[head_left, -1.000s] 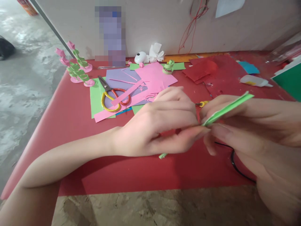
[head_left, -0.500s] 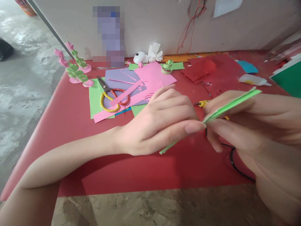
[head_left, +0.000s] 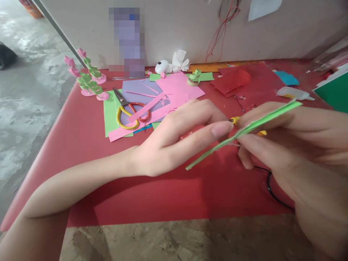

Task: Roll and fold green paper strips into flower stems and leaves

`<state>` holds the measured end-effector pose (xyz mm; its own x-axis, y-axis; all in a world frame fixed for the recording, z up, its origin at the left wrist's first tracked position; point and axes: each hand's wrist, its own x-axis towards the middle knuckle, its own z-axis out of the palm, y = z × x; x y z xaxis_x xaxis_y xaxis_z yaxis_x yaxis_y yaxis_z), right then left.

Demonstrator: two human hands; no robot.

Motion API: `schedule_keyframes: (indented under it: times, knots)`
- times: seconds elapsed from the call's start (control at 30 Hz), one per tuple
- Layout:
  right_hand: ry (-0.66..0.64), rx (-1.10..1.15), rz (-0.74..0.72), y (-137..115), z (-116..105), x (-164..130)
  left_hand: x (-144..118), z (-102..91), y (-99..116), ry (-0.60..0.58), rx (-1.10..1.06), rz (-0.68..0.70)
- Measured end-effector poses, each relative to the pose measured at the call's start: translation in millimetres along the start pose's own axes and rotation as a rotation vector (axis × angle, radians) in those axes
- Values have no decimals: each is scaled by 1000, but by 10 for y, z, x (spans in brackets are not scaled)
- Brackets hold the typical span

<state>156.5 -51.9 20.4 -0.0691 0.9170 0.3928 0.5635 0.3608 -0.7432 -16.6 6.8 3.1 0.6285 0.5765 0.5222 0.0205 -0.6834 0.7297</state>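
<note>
My right hand (head_left: 282, 145) pinches a narrow folded green paper strip (head_left: 272, 117) between thumb and forefinger. The strip slants from upper right to lower left, its thin, twisted end (head_left: 201, 158) hanging free. My left hand (head_left: 179, 137) is beside the strip's middle, thumb stretched out just above it and apart from the forefinger; its other fingertips are hidden. Behind my right hand shows a yellow-tipped tool (head_left: 235, 120) with a metal nozzle, perhaps a glue gun, mostly covered. A black cord (head_left: 269, 185) runs below that hand.
Scissors (head_left: 127, 108) with yellow and red handles lie on pink, purple and green paper at left. Pink-and-green paper flowers (head_left: 88, 79) stand at the red table's (head_left: 163, 203) left edge. A green paper curl (head_left: 194, 78), red paper (head_left: 231, 81) and a small bottle (head_left: 293, 93) lie farther back.
My left thumb and fingers have let go of the green strip and spread apart, so its lower half now shows. My right hand keeps its pinch almost in place.
</note>
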Motion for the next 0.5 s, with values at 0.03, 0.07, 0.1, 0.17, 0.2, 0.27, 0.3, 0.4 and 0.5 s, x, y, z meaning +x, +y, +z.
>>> schedule_keyframes:
  times: [0.03,0.07,0.1,0.17,0.2,0.27,0.3,0.4,0.5]
  knots:
    - [-16,-64,12,4,-3,-1,8,0,3,-15,-71,-35]
    - [-37,-116,18,7,-9,-3,17,1,6,-51,-147,-54]
    - [-59,-143,17,8,-18,-7,24,1,9,-103,-217,-62]
    - [-80,-130,7,5,-37,-17,35,0,20,-196,-323,-85]
    - [-86,-125,7,1,-44,-23,37,1,26,-221,-365,-107]
    - [-89,-122,12,-6,-48,-32,39,4,34,-233,-433,-152]
    - [-91,-122,13,-10,-46,-33,39,7,34,-238,-450,-160]
    - [-89,-126,12,-10,-30,-25,43,20,15,-239,-385,-106]
    - [-68,-134,11,-2,-26,-10,50,33,-8,-177,-214,16]
